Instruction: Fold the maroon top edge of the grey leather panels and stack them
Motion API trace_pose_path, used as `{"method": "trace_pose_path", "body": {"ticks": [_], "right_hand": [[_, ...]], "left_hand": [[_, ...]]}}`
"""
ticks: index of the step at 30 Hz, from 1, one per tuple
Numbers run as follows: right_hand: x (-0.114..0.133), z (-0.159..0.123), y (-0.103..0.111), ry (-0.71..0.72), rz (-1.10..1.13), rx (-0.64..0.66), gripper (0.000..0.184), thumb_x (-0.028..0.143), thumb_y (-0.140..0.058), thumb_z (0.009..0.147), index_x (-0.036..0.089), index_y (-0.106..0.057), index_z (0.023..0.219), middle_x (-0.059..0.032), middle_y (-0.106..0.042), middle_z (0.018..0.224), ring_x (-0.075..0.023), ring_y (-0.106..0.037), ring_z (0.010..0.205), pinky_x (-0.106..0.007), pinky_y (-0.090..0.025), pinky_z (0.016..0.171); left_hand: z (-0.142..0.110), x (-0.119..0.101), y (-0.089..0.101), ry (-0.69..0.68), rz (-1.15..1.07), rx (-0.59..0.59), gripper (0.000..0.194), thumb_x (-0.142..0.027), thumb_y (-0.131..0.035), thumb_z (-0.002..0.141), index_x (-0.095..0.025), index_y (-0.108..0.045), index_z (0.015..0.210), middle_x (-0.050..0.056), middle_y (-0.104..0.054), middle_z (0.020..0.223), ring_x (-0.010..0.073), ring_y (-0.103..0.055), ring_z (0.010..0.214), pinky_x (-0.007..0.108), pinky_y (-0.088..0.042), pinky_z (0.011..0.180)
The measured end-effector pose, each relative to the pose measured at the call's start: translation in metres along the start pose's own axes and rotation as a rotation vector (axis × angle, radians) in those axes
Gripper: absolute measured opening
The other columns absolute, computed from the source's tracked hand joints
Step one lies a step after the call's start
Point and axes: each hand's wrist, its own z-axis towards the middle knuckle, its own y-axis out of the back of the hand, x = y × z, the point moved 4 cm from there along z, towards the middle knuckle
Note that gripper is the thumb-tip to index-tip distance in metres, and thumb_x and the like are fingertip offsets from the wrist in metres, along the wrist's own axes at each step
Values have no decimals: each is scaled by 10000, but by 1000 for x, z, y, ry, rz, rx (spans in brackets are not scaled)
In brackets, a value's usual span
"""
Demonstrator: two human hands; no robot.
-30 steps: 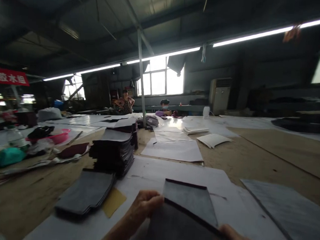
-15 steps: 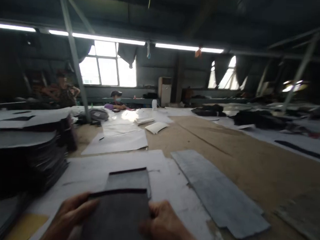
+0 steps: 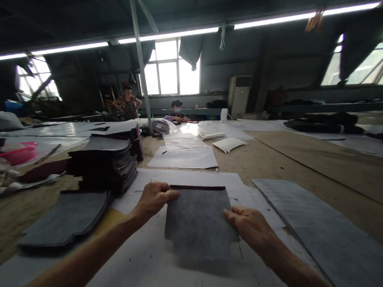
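Note:
A grey fabric-like panel [image 3: 200,221] with a dark strip along its far edge is held out in front of me, above the white paper [image 3: 134,260]. At its upper left corner, my left hand [image 3: 156,197] pinches it between thumb and fingers. My right hand [image 3: 247,221] is closed on its right edge. The panel's near edge looks blurred and casts a shadow on the paper. To the left lies a low pile of similar grey panels [image 3: 67,218], with a yellow piece [image 3: 110,220] partly under it.
A tall stack of dark panels [image 3: 103,160] stands behind the low pile. Long grey sheets [image 3: 321,236] lie at right. Farther off are white sheets [image 3: 184,156], a pink basin [image 3: 17,152] and a metal post [image 3: 140,59]. Two people [image 3: 127,103] are across the table.
My hands and the held panel have moved forward over the paper, covering where another grey panel lay. My view swung right, then partly back left.

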Motion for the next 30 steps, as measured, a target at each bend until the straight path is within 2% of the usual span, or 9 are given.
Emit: {"method": "trace_pose_path", "body": {"ticks": [4,8,19,23,25,27,29,30], "right_hand": [[4,24,-6,-93,-250,-68,265,331,-431,784,185,-571,613,-60,-613,714,-209,-571,743,-253,-323,571],[-1,28,-15,-131,-383,-80,296,340,-381,822,196,-573,649,-73,-628,759,-218,-586,764,-263,-315,567],[-4,29,-21,-142,-481,-69,276,364,-385,825,213,-576,697,-51,-633,751,-203,-586,733,-269,-305,553],[-5,28,-22,-144,-487,-78,277,372,-399,818,209,-589,699,-58,-624,725,-207,-585,720,-272,-307,552],[-5,29,-22,-141,-488,-90,278,376,-404,816,207,-595,706,-59,-624,723,-208,-586,720,-273,-307,554],[-6,29,-23,-132,-489,-106,280,382,-407,816,205,-601,721,-61,-628,738,-212,-587,735,-275,-307,559],[-6,30,-24,-123,-489,-114,282,392,-415,815,201,-608,738,-63,-629,749,-212,-588,745,-276,-308,563],[-6,30,-24,-119,-486,-113,282,396,-421,814,199,-611,745,-64,-628,750,-210,-587,746,-274,-309,563]], "left_hand": [[30,9,-19,74,130,24,265,-358,-542,849,-100,-578,802,1,-573,745,109,-547,641,249,-468,590],[36,22,-37,103,225,29,276,-363,-526,861,-102,-581,932,34,-594,909,164,-583,800,316,-503,702],[39,16,-38,114,429,-4,270,-375,-518,865,-115,-586,894,33,-601,869,151,-582,794,331,-491,736],[40,16,-38,104,487,-45,287,-400,-522,853,-121,-589,835,22,-601,782,145,-580,740,323,-481,715],[36,13,-38,64,518,-109,262,-375,-521,844,-124,-591,871,58,-607,803,185,-581,786,358,-464,748],[27,6,-39,-47,539,-163,285,-309,-488,845,-105,-556,1033,137,-590,978,252,-546,948,418,-416,843],[14,-5,-47,-247,536,-123,390,-267,-470,842,-101,-470,1195,170,-492,1198,284,-447,1117,441,-340,954],[7,-11,-54,-368,524,-54,428,-275,-484,836,-129,-446,1237,141,-456,1261,271,-412,1161,418,-316,993]]}}
